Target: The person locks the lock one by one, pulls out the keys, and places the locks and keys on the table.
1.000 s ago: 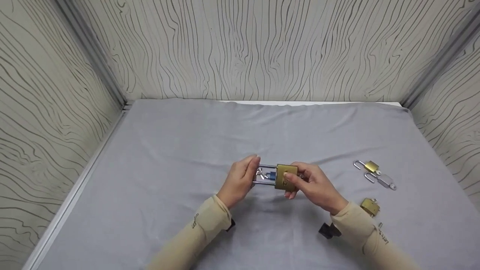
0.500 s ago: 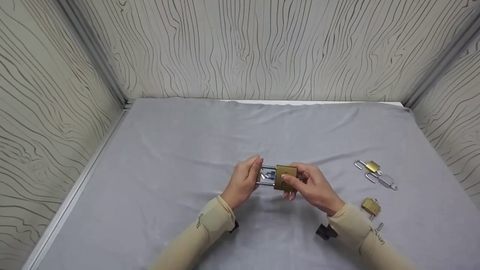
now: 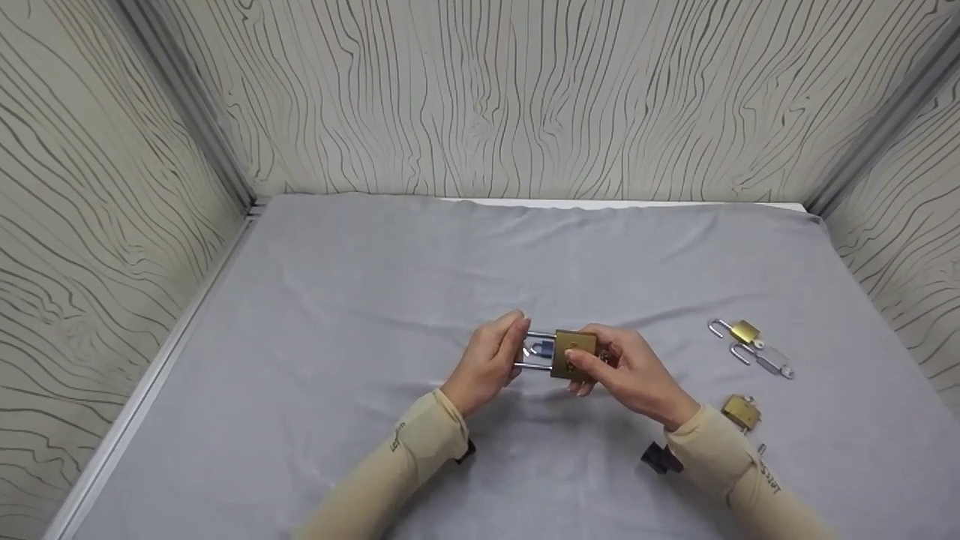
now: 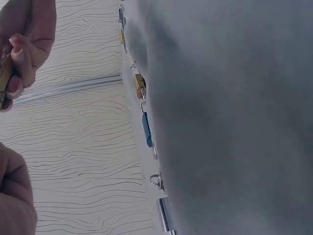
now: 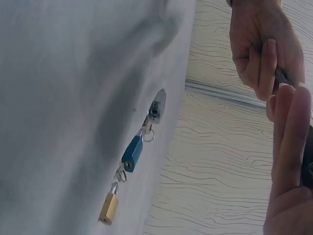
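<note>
A brass padlock point(image 3: 566, 341) with a long steel shackle is held above the cloth, lying sideways. My left hand point(image 3: 487, 358) grips the bend of the shackle, which its fingers hide. My right hand point(image 3: 634, 367) holds the brass body, thumb on its front face and fingers behind. Something small and metallic shows by the right fingers, too small to make out. Through the shackle I see a blue padlock point(image 3: 543, 349) and keys on the cloth beyond. The right wrist view has the blue padlock point(image 5: 132, 152) between a silver padlock point(image 5: 156, 105) and a brass one point(image 5: 108, 208).
On the right lie a small brass padlock point(image 3: 744, 332) and a silver padlock point(image 3: 771, 361), both with shackles swung out. Nearer is another brass padlock point(image 3: 741, 412), partly behind the right sleeve. Grey cloth point(image 3: 337, 262) covers the table; patterned walls point(image 3: 480, 97) enclose it.
My left hand has shifted slightly to the right, and a little less of the shackle shows. The right hand keeps its hold on the brass body, almost in place.
</note>
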`<state>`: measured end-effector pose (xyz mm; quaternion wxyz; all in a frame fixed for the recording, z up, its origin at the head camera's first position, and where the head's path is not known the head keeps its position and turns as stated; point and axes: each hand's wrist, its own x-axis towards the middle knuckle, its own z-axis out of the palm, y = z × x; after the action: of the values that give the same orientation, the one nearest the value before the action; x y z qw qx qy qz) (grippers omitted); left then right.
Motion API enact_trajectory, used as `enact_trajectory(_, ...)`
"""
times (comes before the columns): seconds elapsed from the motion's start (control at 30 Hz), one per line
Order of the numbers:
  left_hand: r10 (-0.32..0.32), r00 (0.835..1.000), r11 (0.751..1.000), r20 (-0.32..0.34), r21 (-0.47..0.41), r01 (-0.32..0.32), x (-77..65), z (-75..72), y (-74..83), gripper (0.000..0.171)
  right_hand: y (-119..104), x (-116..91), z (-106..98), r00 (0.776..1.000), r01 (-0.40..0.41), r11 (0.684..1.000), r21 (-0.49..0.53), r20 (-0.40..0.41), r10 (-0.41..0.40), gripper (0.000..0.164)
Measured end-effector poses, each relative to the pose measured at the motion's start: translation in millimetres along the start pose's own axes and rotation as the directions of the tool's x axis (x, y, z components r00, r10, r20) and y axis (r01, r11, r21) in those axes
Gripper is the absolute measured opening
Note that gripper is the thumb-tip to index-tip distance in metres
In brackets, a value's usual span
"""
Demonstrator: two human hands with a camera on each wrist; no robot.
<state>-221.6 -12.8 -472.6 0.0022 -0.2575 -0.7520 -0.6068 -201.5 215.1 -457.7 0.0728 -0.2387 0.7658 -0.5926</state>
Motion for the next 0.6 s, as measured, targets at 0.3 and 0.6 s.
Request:
enact_trajectory(0.3, -0.060, 0.998, 0.996, 0.011, -0.066, 0.061, -0.9, 2.1, -2.3, 0.045, 4.6, -5.4, -10.6, 0.997, 0.070, 0.994, -0.085, -0.007, -0.071, 0.028)
enact_trajectory(0.6, -0.055, 0.998, 0.996, -0.005, -0.067, 0.055, 2.2, -1.7, -2.6, 0.046, 13.3, -12.9, -19.8, 0.961, 0.228, 0.917, -0.329, -0.076, -0.266, 0.026)
